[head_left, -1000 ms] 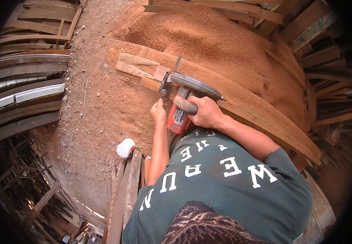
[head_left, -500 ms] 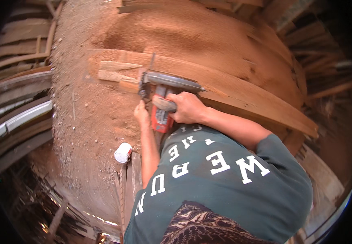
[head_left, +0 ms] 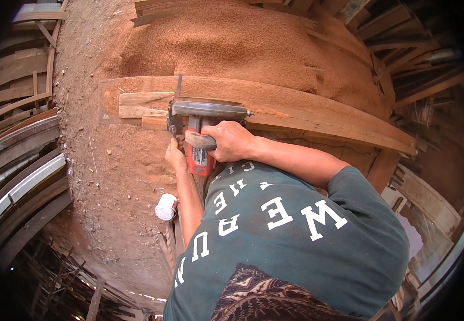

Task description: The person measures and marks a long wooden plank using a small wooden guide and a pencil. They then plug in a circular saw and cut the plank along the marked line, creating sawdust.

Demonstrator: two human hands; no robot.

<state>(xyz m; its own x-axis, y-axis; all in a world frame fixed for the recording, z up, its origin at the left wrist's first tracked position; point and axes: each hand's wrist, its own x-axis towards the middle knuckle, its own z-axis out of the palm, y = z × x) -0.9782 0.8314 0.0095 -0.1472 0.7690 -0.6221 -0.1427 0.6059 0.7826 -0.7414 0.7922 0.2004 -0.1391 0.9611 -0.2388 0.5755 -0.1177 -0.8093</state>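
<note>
A circular saw (head_left: 210, 111) with a dark guard and red body rests over a long wooden plank (head_left: 307, 109) dusted with sawdust. My right hand (head_left: 233, 142) is wrapped round the saw's rear handle. At the saw's left front, my left hand (head_left: 176, 158) has its fingers closed on a small dark part by the base plate; that part is mostly hidden. Short pale wood pieces (head_left: 143, 101) lie on the plank just left of the saw. The blade's lower edge cannot be seen.
A large sawdust heap (head_left: 232, 43) lies beyond the plank. Stacked boards (head_left: 17, 182) line the left side, and more timber (head_left: 424, 69) stands at the far right. A white tin (head_left: 166, 207) sits on the ground beside my left forearm.
The whole view has shifted, so the saw, plank and tin appear farther left. Both hands keep their places on the saw, and the picture is sharper.
</note>
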